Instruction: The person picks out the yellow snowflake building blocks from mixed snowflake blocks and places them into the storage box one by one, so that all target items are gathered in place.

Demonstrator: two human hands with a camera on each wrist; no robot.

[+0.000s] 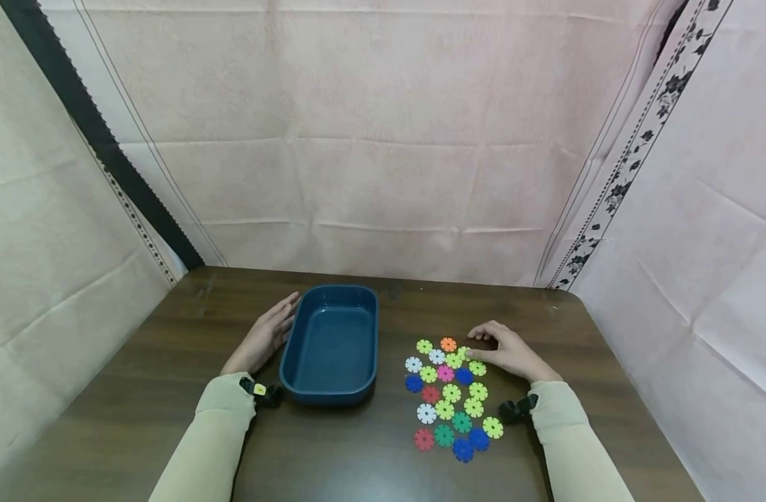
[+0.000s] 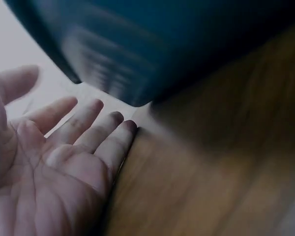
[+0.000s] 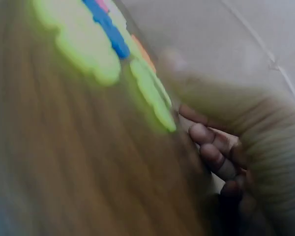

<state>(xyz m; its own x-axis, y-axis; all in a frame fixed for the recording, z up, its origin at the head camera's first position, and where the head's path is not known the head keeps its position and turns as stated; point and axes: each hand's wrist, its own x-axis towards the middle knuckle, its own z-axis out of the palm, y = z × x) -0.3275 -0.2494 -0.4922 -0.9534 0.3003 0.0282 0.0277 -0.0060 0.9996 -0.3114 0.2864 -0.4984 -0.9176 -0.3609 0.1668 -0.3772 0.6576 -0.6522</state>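
Note:
My left hand [image 1: 265,339] lies beside the blue tray [image 1: 335,348], its straight fingers at the tray's left side. In the left wrist view the palm [image 2: 49,182] shows, with nothing in it. My right hand [image 1: 509,352] is at the far right of several flat plastic snowflake discs [image 1: 452,392]. Its thumb reaches to a yellow-green disc [image 1: 463,353] at the top of the group, while the other fingers are bent and apart from the thumb. A yellow-green disc [image 3: 150,91] also shows near the blurred thumb in the right wrist view.
The discs lie flat on the brown wooden table [image 1: 383,460] to the right of the tray; they are yellow-green, white, blue, red, pink, orange and green. Pale cloth [image 1: 383,139] hangs behind the table and at both sides.

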